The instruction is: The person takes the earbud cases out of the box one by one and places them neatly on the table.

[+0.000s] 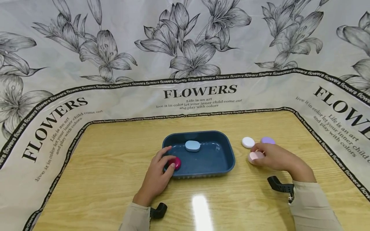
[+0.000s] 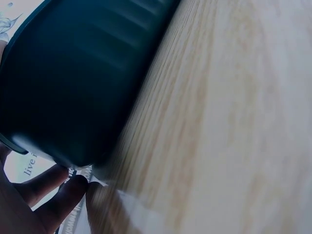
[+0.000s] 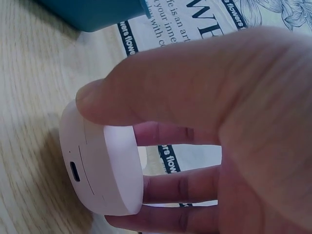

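My left hand (image 1: 157, 171) reaches over the left end of a dark blue tray (image 1: 199, 175). Its thumb and index finger pinch a glossy magenta earbud case (image 1: 177, 163) lying inside. Lower fingers (image 2: 68, 197) show outside the tray wall in the left wrist view. A light blue case (image 1: 192, 146) lies near the tray's back wall. To the right of the tray, my right hand (image 1: 276, 157) grips a pale pink earbud case (image 3: 100, 161) between thumb and fingers. The case stands tilted on the table, its charging port and lid seam showing.
A white round case (image 1: 248, 142) and a purple one (image 1: 268, 140) lie just beyond my right hand. The wooden table (image 1: 110, 179) is bordered at back and sides by a flower-printed cloth (image 1: 199, 96).
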`<state>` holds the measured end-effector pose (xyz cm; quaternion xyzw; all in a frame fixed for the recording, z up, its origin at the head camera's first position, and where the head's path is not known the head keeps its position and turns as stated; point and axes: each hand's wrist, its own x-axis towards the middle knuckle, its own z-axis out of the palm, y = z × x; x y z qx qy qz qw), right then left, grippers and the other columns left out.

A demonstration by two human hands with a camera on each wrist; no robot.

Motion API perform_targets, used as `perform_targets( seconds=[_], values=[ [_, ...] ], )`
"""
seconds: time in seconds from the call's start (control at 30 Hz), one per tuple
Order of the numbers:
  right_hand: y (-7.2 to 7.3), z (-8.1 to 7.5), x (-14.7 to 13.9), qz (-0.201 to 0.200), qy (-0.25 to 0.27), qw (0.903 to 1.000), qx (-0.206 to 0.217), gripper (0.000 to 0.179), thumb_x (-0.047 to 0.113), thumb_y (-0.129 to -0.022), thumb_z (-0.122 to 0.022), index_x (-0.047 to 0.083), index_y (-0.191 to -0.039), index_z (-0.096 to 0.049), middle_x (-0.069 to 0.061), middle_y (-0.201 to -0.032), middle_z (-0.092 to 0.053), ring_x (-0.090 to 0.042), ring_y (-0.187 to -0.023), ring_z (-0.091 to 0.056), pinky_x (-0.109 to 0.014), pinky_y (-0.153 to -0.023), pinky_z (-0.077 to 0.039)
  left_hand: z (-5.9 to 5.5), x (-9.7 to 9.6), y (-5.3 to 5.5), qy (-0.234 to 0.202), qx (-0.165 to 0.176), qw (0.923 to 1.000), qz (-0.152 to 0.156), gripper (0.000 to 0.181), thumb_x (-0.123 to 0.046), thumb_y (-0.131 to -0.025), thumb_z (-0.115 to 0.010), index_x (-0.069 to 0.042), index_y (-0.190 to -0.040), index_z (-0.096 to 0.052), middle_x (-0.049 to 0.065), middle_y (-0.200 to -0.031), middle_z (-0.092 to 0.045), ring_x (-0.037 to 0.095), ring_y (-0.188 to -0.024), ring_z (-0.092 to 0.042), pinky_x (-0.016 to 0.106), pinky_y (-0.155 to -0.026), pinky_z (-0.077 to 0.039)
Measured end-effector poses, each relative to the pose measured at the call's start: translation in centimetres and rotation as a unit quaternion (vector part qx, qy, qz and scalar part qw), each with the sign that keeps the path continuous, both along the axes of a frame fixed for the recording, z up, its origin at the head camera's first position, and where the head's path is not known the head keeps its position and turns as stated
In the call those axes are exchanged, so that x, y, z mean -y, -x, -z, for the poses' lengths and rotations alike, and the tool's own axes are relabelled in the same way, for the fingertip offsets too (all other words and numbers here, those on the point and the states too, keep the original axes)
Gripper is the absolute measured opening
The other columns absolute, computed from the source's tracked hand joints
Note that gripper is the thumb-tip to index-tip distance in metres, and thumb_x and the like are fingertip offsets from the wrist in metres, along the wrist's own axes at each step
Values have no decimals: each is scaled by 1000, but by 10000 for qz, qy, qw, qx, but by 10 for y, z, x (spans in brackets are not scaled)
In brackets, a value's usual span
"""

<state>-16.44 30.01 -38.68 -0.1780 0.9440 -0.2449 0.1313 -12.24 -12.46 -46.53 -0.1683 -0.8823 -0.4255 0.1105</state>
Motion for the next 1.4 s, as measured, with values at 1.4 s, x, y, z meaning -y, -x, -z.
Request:
perform_targets(
  seconds=[1.4],
  values=[
    [3, 8, 4, 109, -243, 9994, -203, 34, 24, -88, -76, 1, -110, -64, -5, -92, -62, -19, -79, -53, -38, -72, -45, -2, -1, 0, -14, 72, 10000, -25, 23, -22, -100, -58, -16, -118, -71, -11, -153, -40, 18, -140, -35, 51, -109, -37]
  ],
)
